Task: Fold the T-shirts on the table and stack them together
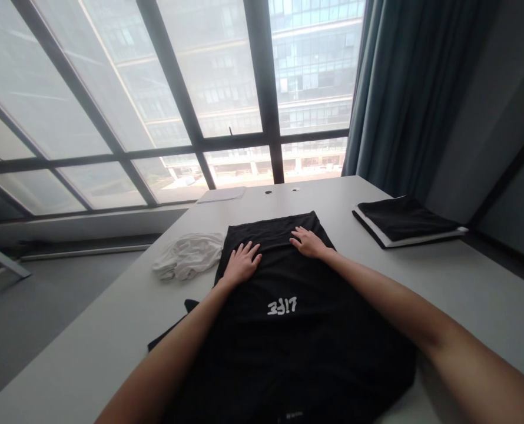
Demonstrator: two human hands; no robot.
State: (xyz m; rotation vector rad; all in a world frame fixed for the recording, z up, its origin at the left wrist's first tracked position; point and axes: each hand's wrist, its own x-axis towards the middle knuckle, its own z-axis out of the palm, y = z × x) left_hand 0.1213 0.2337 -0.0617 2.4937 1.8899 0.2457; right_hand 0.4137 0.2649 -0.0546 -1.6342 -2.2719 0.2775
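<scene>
A black T-shirt (284, 347) lies spread on the white table, its far hem toward the window and its white lettering upside down to me. On the upper left part of the cloth rests my left hand (242, 263), palm down with fingers spread. My right hand (308, 242) lies flat on the upper right part, fingers stretched out. Neither hand grips the fabric. Slight creases run across the cloth between the hands. Part of a sleeve sticks out at the left, beyond my left forearm. The near end of the shirt runs past the bottom of the view.
A crumpled white cloth (189, 254) sits just left of the shirt. Folded black and white garments (410, 219) are stacked at the right. Paper (222, 194) lies at the table's (133, 306) far edge, near two round holes. Windows and a blue curtain (403, 100) stand behind.
</scene>
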